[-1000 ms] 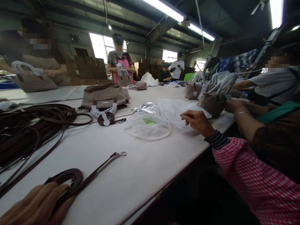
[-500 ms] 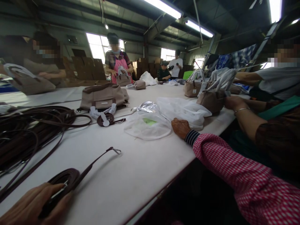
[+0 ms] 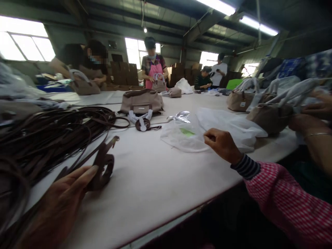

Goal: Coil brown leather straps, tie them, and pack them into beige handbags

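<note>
My left hand is closed round a coiled dark brown bag strap, raised over the table with one end sticking up. My right hand, in a pink checked sleeve with a striped cuff, is closed in a loose fist at the near side of a thin white plastic bag. Whatever its fingertips pinch, if anything, is too small to make out. Inside the clear plastic to its left shows a green slip. Beyond lies a taupe handbag, with a second coiled strap before it.
Many loose brown straps are heaped at left. Silver foil packaging lies behind the plastic. Taupe handbags with wrapped handles stand at right, beside a co-worker's hands. Several people work round the white table.
My view has turned left. The strap coil in my left hand has been lifted and turned upright. My right hand has drawn into a fist, still near the plastic bag.
</note>
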